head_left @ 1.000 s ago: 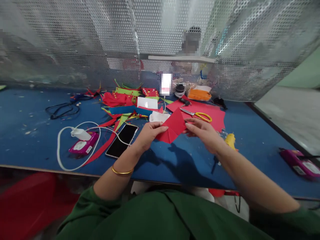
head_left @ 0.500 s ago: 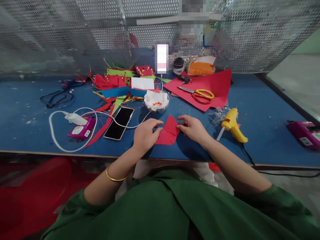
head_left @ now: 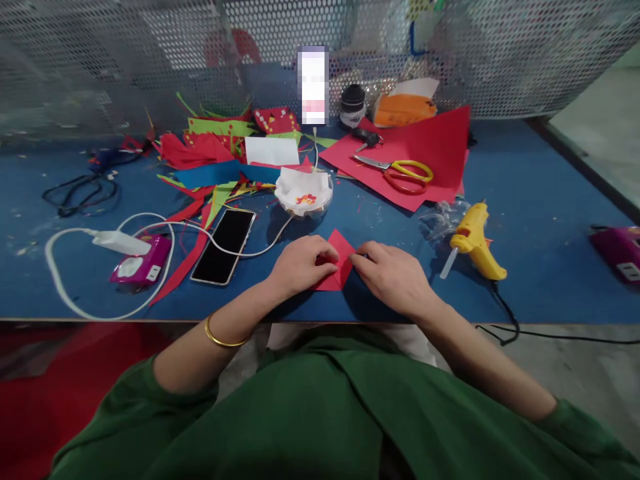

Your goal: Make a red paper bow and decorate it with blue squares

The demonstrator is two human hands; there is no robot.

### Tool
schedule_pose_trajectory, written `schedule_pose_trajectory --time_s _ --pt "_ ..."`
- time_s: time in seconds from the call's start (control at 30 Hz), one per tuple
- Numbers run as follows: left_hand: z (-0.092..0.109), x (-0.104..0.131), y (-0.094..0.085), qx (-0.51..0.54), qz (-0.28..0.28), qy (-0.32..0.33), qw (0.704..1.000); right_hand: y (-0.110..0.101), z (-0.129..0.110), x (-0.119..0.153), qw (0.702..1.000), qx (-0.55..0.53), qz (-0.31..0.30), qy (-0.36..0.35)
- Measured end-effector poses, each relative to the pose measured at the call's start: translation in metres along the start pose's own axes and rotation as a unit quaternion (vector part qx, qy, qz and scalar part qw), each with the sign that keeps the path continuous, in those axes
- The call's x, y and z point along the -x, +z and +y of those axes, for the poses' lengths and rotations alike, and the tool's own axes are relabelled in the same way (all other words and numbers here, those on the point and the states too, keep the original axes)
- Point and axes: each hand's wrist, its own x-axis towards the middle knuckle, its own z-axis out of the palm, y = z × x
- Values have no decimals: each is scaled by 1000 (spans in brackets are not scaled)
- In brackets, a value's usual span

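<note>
A small piece of folded red paper [head_left: 343, 248] lies near the front edge of the blue table, its pointed tip facing away from me. My left hand [head_left: 304, 268] rests over its left part, fingers curled and thumb pressing on the paper; a bracelet is on that wrist. At the right edge of the paper, my right hand [head_left: 393, 275] pinches it between thumb and fingertips. The lower left of the paper is partly hidden under my left hand. Just beyond stands a lined bowl [head_left: 304, 203] with small red and yellow bits in it.
Left of my hands lie a phone [head_left: 223, 248], a white cable and a purple power socket [head_left: 143, 261]. Scissors [head_left: 407, 175] rest on a large red sheet [head_left: 440, 143]. A yellow glue gun [head_left: 474, 240] lies at the right. Paper strips [head_left: 200, 150] heap up behind, before a perforated metal screen.
Both hands have closed in on the red paper, my left hand sliding right over it. The camera view has shifted slightly, moving the background things upward.
</note>
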Motion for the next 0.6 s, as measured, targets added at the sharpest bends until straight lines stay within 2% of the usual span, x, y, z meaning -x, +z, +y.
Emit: schedule_pose_trajectory --time_s 0.1,0.2,0.4,0.6 --pt "0 -1 -1 9 -3 1 1000 1 -2 -3 994 67 25 -77" --pt "0 -2 -1 9 -2 1 1000 5 -5 -4 993 65 41 -87" --pt "-2 0 -4 32 6 5 999 16 -19 2 991 -21 75 109" --pt "-7 -1 -6 51 3 -3 999 18 -19 -1 957 -168 62 228"
